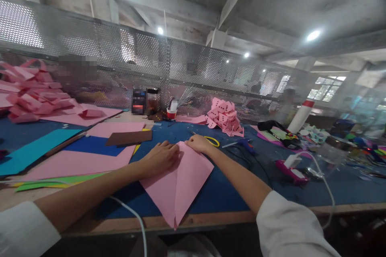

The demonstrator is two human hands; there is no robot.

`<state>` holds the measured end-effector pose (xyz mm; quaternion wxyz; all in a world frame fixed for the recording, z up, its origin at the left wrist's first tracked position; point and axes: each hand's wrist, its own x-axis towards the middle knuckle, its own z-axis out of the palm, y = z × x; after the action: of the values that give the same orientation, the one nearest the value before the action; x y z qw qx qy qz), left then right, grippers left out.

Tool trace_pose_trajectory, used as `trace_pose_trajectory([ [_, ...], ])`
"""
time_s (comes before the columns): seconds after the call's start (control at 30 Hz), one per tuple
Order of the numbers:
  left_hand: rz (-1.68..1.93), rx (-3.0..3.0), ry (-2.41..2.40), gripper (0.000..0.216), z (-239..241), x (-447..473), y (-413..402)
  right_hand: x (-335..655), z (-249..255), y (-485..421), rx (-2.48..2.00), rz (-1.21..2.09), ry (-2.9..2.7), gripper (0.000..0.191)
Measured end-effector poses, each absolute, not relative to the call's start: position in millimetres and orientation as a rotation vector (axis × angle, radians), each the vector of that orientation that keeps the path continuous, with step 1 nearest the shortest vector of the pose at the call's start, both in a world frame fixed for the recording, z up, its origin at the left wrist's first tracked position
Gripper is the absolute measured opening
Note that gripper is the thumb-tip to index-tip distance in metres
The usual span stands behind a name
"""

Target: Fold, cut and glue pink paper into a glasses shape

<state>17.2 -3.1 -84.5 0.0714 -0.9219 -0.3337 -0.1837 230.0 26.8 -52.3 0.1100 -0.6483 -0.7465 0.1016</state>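
A sheet of pink paper [181,180], folded into a kite-like shape with a crease down its middle, lies on the blue mat [217,192]. Its narrow point hangs over the table's front edge. With curled fingers my left hand [163,157] presses on its upper left side. At the top corner my right hand [197,143] is closed on the paper's edge, its fingertips partly hidden. Just beyond the right hand lies a yellow loop handle [212,141], probably of scissors. A blue glue gun [247,145] rests further right.
Pink paper strips [33,92] are heaped at the left. Flat coloured sheets [93,145] lie beside my left arm. Dotted pink pieces [224,114] are piled at the back, before a perforated metal screen [193,64]. A magenta power strip [292,172] with a white cable stands right.
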Motion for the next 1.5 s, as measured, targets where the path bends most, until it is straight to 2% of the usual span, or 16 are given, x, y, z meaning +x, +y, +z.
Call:
trace_pose_trajectory([
  [0.3, -0.505, -2.715, -1.041, 0.029, -90.0, 19.5, -3.5, 223.6, -72.0, 36.5, -1.977, 0.171, -2.125, 0.048],
  [0.57, -0.505, -2.749, -1.065, 0.03, -96.9, 17.8, 3.0, 217.6, -74.9, 34.5, -2.011, 0.139, -2.098, 0.037],
  [0.77, -0.549, -2.776, -1.074, 0.03, -102.4, 17.7, 9.2, 217.0, -72.1, 34.5, -2.013, 0.149, -2.096, 0.043],
  [1.27, -0.503, -2.805, -1.048, 0.034, -106.9, 14.9, 16.4, 215.0, -71.3, 37.7, -2.026, 0.18, -2.072, 0.032],
  [1.5, -0.495, -2.814, -1.066, 0.037, -105.0, 15.2, 13.8, 214.5, -73.4, 41.6, -2.008, 0.188, -2.045, 0.044],
])
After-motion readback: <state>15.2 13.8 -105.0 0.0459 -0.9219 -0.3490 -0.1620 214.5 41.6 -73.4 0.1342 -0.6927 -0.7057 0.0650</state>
